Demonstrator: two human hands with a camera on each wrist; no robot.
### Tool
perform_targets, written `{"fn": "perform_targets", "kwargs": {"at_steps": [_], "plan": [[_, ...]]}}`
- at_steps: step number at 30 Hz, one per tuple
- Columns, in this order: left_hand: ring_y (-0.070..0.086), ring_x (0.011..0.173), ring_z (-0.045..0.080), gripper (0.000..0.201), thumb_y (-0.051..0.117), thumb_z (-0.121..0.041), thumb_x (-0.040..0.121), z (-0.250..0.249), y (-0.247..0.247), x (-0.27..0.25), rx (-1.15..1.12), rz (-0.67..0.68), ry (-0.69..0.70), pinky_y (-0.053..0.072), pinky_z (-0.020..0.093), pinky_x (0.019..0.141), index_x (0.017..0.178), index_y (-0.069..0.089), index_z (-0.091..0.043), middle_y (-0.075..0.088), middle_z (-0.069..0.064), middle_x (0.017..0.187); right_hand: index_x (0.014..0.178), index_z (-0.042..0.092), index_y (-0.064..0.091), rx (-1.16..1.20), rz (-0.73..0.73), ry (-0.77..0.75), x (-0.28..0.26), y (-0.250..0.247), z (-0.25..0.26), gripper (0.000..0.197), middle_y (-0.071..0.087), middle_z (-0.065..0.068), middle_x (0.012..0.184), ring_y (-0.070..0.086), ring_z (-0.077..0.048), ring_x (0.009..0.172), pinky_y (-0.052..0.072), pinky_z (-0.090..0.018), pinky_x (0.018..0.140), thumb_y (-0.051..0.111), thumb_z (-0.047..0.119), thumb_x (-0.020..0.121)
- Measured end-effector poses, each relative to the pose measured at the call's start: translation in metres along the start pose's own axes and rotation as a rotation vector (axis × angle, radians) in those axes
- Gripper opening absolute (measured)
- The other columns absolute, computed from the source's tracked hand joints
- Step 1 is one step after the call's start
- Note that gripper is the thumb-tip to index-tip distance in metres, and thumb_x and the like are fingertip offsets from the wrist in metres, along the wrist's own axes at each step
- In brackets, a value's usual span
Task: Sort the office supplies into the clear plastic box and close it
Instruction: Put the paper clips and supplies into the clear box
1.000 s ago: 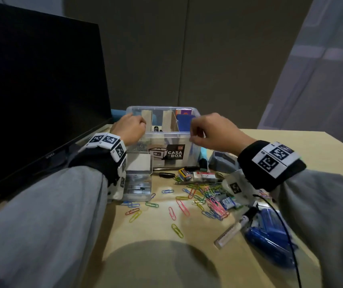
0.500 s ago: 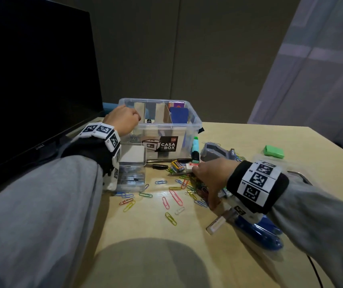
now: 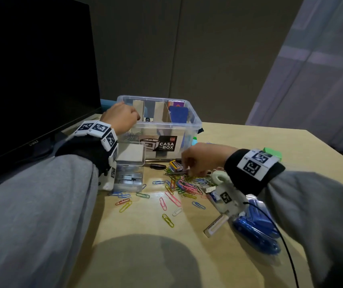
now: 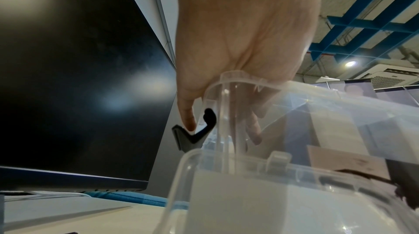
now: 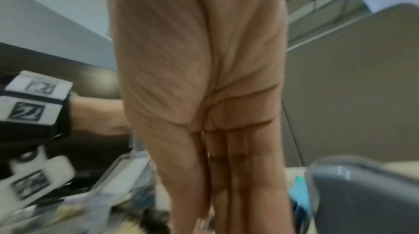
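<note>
Left hand [image 3: 121, 118] is hooked over the left corner of the box [image 3: 195, 123], fingers curled inside the rim and thumb outside by the black latch [image 4: 192, 134], steadying it. Right hand [image 3: 202, 160] is down at the pile of clips [image 3: 187, 185] in front of the box, its fingers bunched at the top of the heap; whether they have pinched anything I cannot tell, since the right wrist view is blurred and shows only long, nearly straight fingers.

The box stands open at the back of the desk [image 3: 239, 140], with 2 cardboard dividers and a blue card upright inside. Most supplies are outside it: the clips, a small yellow item [image 3: 175, 164], a white tube [image 3: 215, 225], a blue bag [image 3: 258, 229], a green block [image 3: 272, 152] and a case of staples [image 3: 128, 177] just beside the left wrist.

Risks, as I judge them:
1. Clips interlock, so a pinch may drag a chain that drops off on the way to the box.
2. The right wrist camera hangs low over the pile and could sweep clips or the tube toward the desk edge.
3. Loose clips could land in the wrong compartment.
4. The left wrist could knock the staple case.
</note>
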State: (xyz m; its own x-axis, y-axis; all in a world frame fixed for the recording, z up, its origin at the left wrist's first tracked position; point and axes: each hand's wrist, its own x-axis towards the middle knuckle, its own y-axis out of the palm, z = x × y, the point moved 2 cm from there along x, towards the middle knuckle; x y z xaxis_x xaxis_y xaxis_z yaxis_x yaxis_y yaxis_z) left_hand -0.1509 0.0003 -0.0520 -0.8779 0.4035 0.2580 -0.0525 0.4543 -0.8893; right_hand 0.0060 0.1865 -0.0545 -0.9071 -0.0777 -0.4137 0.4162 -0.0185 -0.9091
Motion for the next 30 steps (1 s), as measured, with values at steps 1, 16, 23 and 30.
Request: {"fn": "perform_targets", "kwargs": {"at_steps": [1, 16, 23, 30], "plan": [[0.034, 0.139, 0.022, 0.034, 0.037, -0.026, 0.102, 0.000, 0.000, 0.000, -0.002, -0.001, 0.004, 0.032, 0.046, 0.107, 0.118, 0.066, -0.019, 0.046, 0.008, 0.144, 0.107, 0.013, 0.064, -0.041, -0.004, 0.041, -0.002, -0.005, -0.005, 0.017, 0.069, -0.004, 0.091, 0.063, -0.012, 0.063, 0.051, -0.022, 0.060, 0.063, 0.014, 0.090], [0.046, 0.125, 0.023, 0.032, 0.039, -0.028, 0.101, 0.003, 0.004, 0.003, -0.009, -0.020, -0.006, 0.038, 0.041, 0.097, 0.113, 0.068, -0.020, 0.050, 0.007, 0.137, 0.111, 0.005, 0.063, -0.370, 0.127, 0.070, 0.006, 0.013, -0.005, 0.031, 0.067, -0.009, 0.102, 0.057, -0.021, 0.082, 0.043, -0.023, 0.057, 0.070, 0.018, 0.083], [0.046, 0.126, 0.024, 0.033, 0.038, -0.028, 0.102, 0.003, 0.004, 0.003, -0.015, -0.017, 0.001, 0.038, 0.043, 0.098, 0.113, 0.068, -0.019, 0.054, 0.006, 0.133, 0.117, 0.011, 0.062, -0.211, 0.167, -0.070, 0.012, 0.011, 0.016, 0.033, 0.068, -0.007, 0.106, 0.065, -0.022, 0.093, 0.055, -0.032, 0.077, 0.069, 0.016, 0.085], [0.052, 0.115, 0.023, 0.031, 0.040, -0.027, 0.101, 0.003, 0.003, 0.002, -0.039, -0.042, 0.001, 0.042, 0.041, 0.094, 0.111, 0.069, -0.020, 0.048, 0.008, 0.134, 0.098, 0.017, 0.058, -0.151, 0.084, -0.033, 0.011, -0.001, 0.018, 0.031, 0.067, -0.006, 0.097, 0.065, -0.023, 0.078, 0.054, -0.031, 0.065, 0.074, 0.038, 0.082]]}}
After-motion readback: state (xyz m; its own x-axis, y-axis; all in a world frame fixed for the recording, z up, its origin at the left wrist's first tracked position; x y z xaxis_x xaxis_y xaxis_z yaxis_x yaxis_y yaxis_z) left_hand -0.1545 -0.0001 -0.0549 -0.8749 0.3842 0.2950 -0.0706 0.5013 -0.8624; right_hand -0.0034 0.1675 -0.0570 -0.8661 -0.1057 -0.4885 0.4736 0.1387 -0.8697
